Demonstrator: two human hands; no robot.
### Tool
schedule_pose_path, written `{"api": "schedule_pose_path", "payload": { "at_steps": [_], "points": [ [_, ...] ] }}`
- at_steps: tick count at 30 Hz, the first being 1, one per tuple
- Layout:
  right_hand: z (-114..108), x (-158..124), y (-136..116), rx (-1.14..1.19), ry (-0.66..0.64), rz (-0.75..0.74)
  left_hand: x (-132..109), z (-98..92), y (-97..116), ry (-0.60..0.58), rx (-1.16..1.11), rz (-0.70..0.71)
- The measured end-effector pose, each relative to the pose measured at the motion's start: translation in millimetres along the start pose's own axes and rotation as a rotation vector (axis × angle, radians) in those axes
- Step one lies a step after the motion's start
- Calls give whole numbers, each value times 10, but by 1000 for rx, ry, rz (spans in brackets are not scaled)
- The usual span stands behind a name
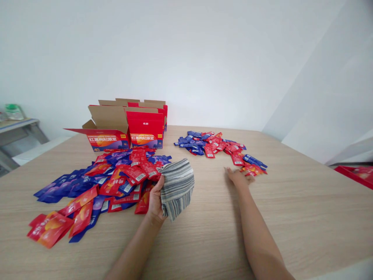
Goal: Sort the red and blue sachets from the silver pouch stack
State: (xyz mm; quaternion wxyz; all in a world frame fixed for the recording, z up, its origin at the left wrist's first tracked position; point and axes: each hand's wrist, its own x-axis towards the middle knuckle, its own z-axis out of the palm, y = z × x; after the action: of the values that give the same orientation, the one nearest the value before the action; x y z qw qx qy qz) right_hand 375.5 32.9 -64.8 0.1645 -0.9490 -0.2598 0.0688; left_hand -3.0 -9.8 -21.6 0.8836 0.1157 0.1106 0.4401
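My left hand [156,200] is closed around a folded grey-and-white striped cloth [177,188], held up over the table beside a big pile of sachets. That pile mixes red sachets [115,182] and blue sachets [65,182], overlapping at many angles. Farther right, my right hand [238,177] reaches low to the tabletop with its fingers apart, and no object shows in it. Just beyond its fingers lie a red-orange sachet [253,169] and a blue sachet [255,160]. Whether the fingertips touch the red-orange one, I cannot tell.
Several red cartons with raised flaps stand at the back left, among them a wide-open carton [107,139] and a carton beside it [146,130]. A smaller sachet heap [195,143] lies at the back middle. A red tray-like object [357,173] shows at the right edge.
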Motion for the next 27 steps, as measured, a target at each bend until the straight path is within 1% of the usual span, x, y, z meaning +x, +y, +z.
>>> {"api": "schedule_pose_path", "payload": {
  "at_steps": [3, 5, 7, 8, 10, 14, 16, 18, 20, 22, 24, 27],
  "points": [
    [-76, -77, -30, 49, -13, 17, 3, 11, -31, 43, -7, -17],
    [-134, -154, -85, 104, -15, -10, 10, 14, -55, 49, -4, -15],
    [-191, -250, -199, 180, -49, -95, 17, 25, -78, 42, 2, -10],
    [-215, -306, -282, 226, -92, -161, 20, 34, -89, 35, 2, -9],
    [-250, -444, -488, 330, -241, -322, 26, 53, -106, 23, -12, -4],
    [-274, -853, -905, 530, -664, -653, 62, 45, -122, 30, -33, 47],
    [-284, -1093, -1038, 588, -848, -780, 97, 7, -118, 13, -26, 70],
    [-295, -1312, -1101, 625, -982, -886, 131, -31, -107, -27, -19, 64],
    [-290, -1484, -1100, 724, -1063, -992, 153, -46, -99, -64, -17, 42],
    [-249, -1608, -1036, 856, -1072, -1054, 155, -25, -105, -86, -17, 27],
    [-171, -1695, -906, 962, -1024, -1044, 139, 21, -137, -90, -11, 12],
    [-41, -1749, -609, 1047, -963, -960, 106, 86, -231, -113, 39, -33]
  ]
}}
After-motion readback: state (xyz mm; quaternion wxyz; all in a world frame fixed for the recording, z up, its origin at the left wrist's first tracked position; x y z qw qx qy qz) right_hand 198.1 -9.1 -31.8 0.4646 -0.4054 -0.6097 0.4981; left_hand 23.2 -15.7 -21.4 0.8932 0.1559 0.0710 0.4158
